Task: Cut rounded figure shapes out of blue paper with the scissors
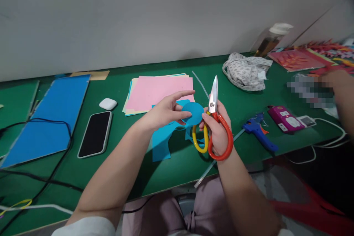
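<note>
Right there, mid-frame, both hands met at one small blue paper disc! The left hand had it pinched at its left side, thumb across the front, index finger stretched out to the right above it. Over on the other side, the right hand was doing double duty: thumb at the disc's right edge, and the scissors gripped as well, blades together and pointing up, red and yellow handles hanging below. Just beneath, blue paper offcuts lay on the green table, and behind them sat a paper stack, pink sheet on top. Out left, a phone lay near a white case, with a blue board beyond! Across to the right, a blue glue gun rested beside a purple device, while a patterned cloth pouch and a bottle filled the upper right. At the far right edge, another person's arm reached in.
</note>
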Tool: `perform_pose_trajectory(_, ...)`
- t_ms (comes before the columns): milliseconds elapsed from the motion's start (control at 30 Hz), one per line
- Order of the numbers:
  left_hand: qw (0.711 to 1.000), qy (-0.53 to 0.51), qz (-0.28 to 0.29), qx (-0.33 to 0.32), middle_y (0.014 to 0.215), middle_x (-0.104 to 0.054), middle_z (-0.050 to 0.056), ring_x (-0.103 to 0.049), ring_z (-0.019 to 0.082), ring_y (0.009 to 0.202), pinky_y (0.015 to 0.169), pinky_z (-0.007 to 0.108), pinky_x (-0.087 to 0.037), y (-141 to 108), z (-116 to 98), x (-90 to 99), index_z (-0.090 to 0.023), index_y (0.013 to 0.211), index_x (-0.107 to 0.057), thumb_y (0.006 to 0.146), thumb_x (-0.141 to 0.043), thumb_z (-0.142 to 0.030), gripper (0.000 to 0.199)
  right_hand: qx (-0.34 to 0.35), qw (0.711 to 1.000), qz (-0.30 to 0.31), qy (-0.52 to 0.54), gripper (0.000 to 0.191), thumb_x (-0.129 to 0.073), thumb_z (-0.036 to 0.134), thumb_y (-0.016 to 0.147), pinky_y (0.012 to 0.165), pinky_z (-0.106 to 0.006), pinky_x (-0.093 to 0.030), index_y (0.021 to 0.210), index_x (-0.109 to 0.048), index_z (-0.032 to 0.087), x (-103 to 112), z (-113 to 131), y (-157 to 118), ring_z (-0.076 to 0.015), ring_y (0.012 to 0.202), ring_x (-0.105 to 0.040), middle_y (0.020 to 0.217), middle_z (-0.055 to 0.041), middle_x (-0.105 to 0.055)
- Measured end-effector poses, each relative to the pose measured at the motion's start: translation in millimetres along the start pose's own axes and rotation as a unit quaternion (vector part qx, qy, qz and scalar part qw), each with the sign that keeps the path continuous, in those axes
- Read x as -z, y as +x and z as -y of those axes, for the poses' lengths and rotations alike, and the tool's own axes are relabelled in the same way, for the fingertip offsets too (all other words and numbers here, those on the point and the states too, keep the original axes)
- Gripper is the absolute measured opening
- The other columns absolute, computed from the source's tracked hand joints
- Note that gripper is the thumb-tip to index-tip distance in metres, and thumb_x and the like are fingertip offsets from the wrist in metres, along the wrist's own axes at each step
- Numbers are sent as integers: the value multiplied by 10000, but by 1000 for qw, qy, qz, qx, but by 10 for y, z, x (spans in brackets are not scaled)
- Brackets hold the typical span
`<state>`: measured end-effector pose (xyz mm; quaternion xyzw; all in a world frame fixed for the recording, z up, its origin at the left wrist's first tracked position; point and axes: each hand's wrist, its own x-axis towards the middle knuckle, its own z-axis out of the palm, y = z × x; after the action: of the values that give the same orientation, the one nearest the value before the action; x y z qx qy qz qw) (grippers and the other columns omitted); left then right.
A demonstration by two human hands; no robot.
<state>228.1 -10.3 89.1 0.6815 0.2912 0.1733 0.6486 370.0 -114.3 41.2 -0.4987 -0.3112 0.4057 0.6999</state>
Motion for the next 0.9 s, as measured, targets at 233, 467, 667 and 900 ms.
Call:
perform_pose_trajectory(233, 999, -3, 52, 11, 567, -260, -121, -379, 53, 501, 656, 281, -606, -19, 25, 19, -245, 1445, -440, 787, -733, -249, 720, -67, 996, 20, 61, 433, -699, 244, 764, 447, -178, -488, 1180, -591, 292, 59, 26, 35, -50, 496, -567, 856, 58, -583)
perform_pose_trajectory(467, 994, -35, 104, 23, 611, -475, -93, -553, 70, 547, 651, 256, -599, -20, 45, 37, -238, 1489, -358, 811, -704, -210, 761, -80, 994, 26, 73, 477, -708, 248, 742, 445, -179, -478, 1202, -585, 284, 72, 55, 48, -48, 484, -541, 824, 61, -577)
perform_pose_trajectory(667, 983, -56, 164, 63, 888, -719, 23, -728, 181, 818, 652, 232, -586, -21, 73, 23, -285, 1518, -277, 820, -687, -180, 816, -71, 993, 45, 79, 477, -702, 257, 742, 440, -185, -453, 1203, -579, 269, 70, 53, 61, -61, 505, -506, 788, 60, -555)
perform_pose_trajectory(900, 983, -51, 163, 70, 981, -742, 62, -737, 208, 859, 649, 247, -583, -33, 45, 13, -286, 1537, -221, 816, -699, -188, 870, -58, 994, 55, 72, 416, -714, 265, 763, 465, -172, -467, 1164, -607, 287, 97, -3, 71, -57, 537, -521, 809, 59, -563)
